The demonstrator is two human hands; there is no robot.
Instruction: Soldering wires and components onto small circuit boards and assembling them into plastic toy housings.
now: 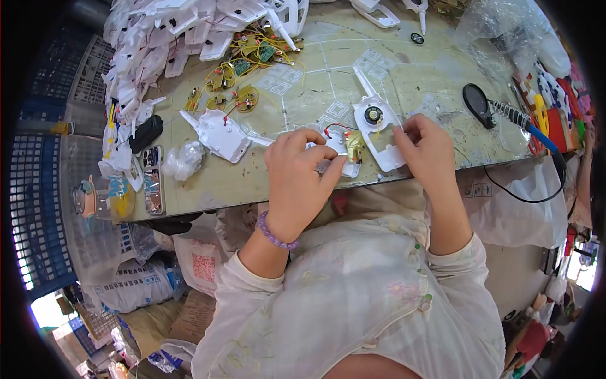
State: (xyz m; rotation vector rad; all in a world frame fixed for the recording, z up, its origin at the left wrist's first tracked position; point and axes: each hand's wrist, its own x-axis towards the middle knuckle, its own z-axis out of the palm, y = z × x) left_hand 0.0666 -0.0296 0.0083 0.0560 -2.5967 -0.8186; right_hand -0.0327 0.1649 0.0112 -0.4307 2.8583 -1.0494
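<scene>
My left hand [300, 170], a purple bead bracelet at its wrist, is closed with curled fingers on a white plastic shell half [349, 169] near the table's front edge. The fingers hide part of that shell. A small circuit board [355, 147] lies over it, joined to red wires. My right hand [429, 148] pinches the edge of a second white shell half [390, 156] with a long narrow handle. A round black speaker [373, 114] sits in this one. Left of my left hand, another white shell [222, 136] lies on the table with a red wire sticking up.
White plastic shells [170, 50] are heaped at the far left, beside circuit boards with yellow wires [243, 60]. A soldering iron [521, 120] lies at the right, its cable hanging over the edge. A phone [152, 180] and black case [146, 133] are at left; clear plastic bags [505, 35] lie far right.
</scene>
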